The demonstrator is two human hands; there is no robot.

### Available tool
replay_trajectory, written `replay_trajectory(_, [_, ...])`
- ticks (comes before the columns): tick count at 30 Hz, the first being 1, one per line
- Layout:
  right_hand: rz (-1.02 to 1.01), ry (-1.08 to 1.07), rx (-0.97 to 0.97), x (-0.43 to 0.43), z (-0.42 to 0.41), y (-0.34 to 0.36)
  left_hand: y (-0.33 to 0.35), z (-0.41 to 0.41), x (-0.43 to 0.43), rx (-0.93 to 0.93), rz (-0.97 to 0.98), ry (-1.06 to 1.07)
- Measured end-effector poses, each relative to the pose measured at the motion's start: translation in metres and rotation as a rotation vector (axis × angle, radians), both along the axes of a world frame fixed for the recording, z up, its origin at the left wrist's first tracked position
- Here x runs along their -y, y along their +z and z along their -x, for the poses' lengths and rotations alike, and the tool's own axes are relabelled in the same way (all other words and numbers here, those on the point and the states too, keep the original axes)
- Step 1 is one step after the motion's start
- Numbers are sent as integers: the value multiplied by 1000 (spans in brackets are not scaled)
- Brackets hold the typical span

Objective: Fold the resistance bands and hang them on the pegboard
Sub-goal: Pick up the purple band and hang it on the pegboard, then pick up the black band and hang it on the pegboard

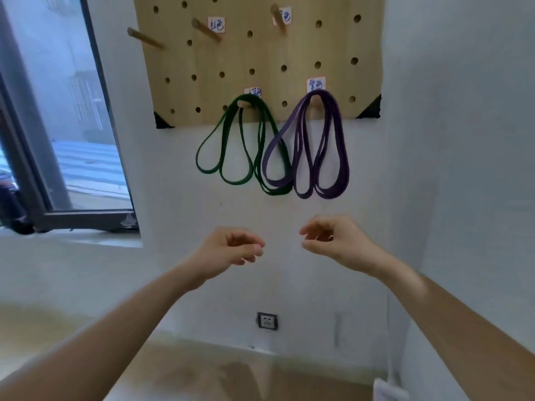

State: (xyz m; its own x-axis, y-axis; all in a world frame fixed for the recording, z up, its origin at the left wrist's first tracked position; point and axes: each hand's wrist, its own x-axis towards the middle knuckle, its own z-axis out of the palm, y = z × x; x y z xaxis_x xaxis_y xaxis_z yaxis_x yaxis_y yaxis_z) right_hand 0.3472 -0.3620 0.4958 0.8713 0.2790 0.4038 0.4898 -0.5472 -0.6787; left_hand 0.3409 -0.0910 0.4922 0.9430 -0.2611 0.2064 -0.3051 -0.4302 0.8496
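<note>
A wooden pegboard (333, 44) hangs on the white wall. A folded green resistance band (225, 151) hangs in loops from a lower peg, and a folded purple resistance band (337, 151) hangs from the peg to its right, overlapping the green one a little. Three upper pegs (207, 30) stick out bare, with paper labels beside them. My left hand (231, 250) and my right hand (335, 241) float below the bands, apart from them, fingers loosely curled and holding nothing.
A dark-framed window (58, 125) is on the left above a white sill. A wall socket (267, 321) sits low on the wall. Pale wood floor lies below, and a white object (388, 390) shows at the bottom right.
</note>
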Motion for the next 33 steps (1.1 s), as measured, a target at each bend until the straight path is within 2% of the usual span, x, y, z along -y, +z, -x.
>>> replay_trajectory(4, [220, 72, -157, -27, -4, -66, -79, 15, -22, -71, -94, 30])
replay_trajectory(8, [463, 129, -363, -59, -19, -146, -162, 21, -41, -186, -275, -32])
replay_trajectory(11, [602, 172, -533, -77, -23, -219, -230, 29, -54, -291, -299, -11])
replay_trajectory(15, [526, 134, -642, -90, -11, -310, -315, 51, -58, -418, -284, 0])
replay_trajectory(19, [364, -27, -742, -91, 3, -401, -390, 68, -53, -572, -246, 23])
replay_trajectory(24, [296, -249, -851, -80, 15, -484, -471, 97, -49, -654, -343, 5])
replay_trajectory(29, [380, -344, -874, -70, 25, -547, -558, 161, -48, -750, -420, 142])
replay_trajectory(33, [445, -387, -889, -69, 21, -580, -592, 198, -50, -765, -496, 180])
